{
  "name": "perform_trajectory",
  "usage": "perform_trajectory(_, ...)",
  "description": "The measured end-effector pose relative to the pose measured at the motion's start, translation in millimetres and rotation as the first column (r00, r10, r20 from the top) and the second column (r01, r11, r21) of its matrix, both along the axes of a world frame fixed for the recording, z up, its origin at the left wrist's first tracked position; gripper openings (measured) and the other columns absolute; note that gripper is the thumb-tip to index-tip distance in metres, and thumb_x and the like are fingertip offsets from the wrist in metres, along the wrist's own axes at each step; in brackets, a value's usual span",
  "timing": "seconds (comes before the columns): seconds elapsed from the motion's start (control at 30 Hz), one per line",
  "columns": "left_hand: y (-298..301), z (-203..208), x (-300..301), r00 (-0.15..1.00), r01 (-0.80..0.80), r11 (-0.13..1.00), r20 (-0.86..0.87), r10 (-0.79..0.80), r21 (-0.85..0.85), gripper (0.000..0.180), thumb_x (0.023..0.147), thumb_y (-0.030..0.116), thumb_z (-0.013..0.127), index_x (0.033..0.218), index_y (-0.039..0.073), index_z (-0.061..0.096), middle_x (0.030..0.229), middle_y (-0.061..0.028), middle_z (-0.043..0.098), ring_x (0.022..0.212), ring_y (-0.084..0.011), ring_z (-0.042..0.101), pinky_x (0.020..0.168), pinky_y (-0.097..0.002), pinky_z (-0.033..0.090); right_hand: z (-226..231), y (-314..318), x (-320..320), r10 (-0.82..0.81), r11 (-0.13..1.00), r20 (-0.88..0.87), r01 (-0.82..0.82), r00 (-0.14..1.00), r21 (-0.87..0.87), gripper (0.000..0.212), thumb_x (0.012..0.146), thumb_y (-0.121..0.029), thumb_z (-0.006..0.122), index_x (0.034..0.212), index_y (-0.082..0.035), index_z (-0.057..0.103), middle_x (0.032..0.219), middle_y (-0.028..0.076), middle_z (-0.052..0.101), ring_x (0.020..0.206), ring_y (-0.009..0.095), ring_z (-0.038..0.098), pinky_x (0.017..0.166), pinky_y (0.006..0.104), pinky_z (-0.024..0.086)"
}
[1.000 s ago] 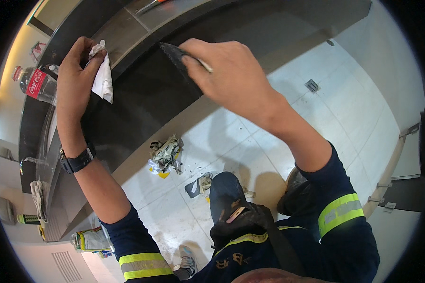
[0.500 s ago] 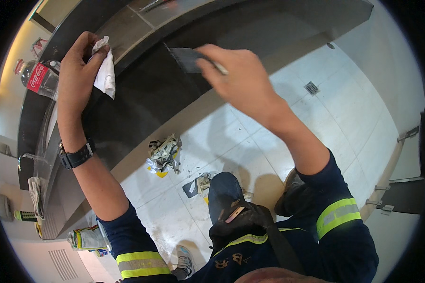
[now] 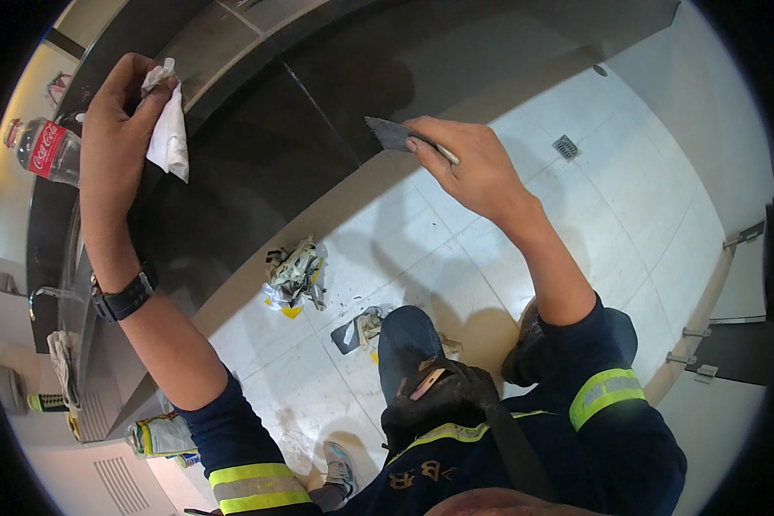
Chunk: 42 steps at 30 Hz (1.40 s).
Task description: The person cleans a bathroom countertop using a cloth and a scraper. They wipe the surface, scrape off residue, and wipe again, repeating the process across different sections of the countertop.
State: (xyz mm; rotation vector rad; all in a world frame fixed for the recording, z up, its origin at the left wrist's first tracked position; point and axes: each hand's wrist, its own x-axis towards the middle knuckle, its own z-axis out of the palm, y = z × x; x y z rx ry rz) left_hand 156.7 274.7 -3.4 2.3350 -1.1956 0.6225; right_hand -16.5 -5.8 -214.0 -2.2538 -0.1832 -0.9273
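Observation:
My left hand (image 3: 127, 120) pinches a folded white piping bag (image 3: 170, 138), whose twisted end sticks up past the fingers and whose tapered body hangs below. The hand is at the edge of the dark counter. My right hand (image 3: 477, 159) is closed round the pale handle of a putty knife (image 3: 393, 135) with a wide grey blade. That blade is off the dark front panel (image 3: 241, 163), pointing left toward it. A thin pale joint line (image 3: 310, 93) crosses the panel to the left of the blade.
A clear bottle with a red label (image 3: 47, 150) stands left of my left wrist. Crumpled wrappers (image 3: 295, 273) and a dark flat piece (image 3: 346, 337) lie on the white tiles. A tap (image 3: 47, 294) and cloth gloves (image 3: 63, 365) are at left; a floor drain (image 3: 566, 147) is at right.
My right hand has drawn the putty knife right and down, off the panel, uncovering the pale joint line. My left hand, with the piping bag, has shifted slightly left.

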Motion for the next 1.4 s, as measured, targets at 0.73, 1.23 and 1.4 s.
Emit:
perform_trajectory(0.73, 10, 2, 13, 0.99, -0.068, 0.994, 0.131, 0.057, 0.081, 0.029, 0.104, 0.024, 0.068, 0.12, 0.001, 0.065, 0.106, -0.0068, 0.068, 0.096, -0.0104, 0.06, 0.089, -0.0244, 0.047, -14, 36, 0, -0.064, 0.996, 0.041, 0.061, 0.997, 0.072, 0.014, 0.098, -0.017, 0.065, 0.101, -0.003, 0.066, 0.082, 0.018, 0.071, 0.079, 0.04, 0.069, 0.07, 0.0491, 0.055)
perform_trajectory(1.23, 27, 6, 37, 0.985, -0.137, 0.982, 0.12, 0.122, 0.131, 0.04, 0.105, 0.028, 0.065, 0.138, 0.007, 0.064, 0.13, -0.0159, 0.07, 0.121, -0.0238, 0.067, 0.105, -0.0339, 0.049, -20, 35, 1, -0.057, 0.991, 0.017, 0.055, 0.998, 0.118, 0.022, 0.1, -0.024, 0.066, 0.108, -0.004, 0.071, 0.086, 0.019, 0.071, 0.079, 0.041, 0.068, 0.07, 0.0461, 0.053)
perform_trajectory(1.4, 30, 9, 36, 0.978, -0.178, 0.977, 0.129, 0.162, 0.121, 0.039, 0.105, 0.028, 0.065, 0.138, 0.007, 0.065, 0.129, -0.0164, 0.07, 0.122, -0.0247, 0.067, 0.106, -0.0344, 0.049, -40, 16, -14, -0.118, 0.931, -0.003, 0.111, 0.993, 0.347, 0.028, 0.104, -0.029, 0.063, 0.106, -0.003, 0.071, 0.078, 0.012, 0.067, 0.068, 0.026, 0.063, 0.065, 0.0369, 0.051)
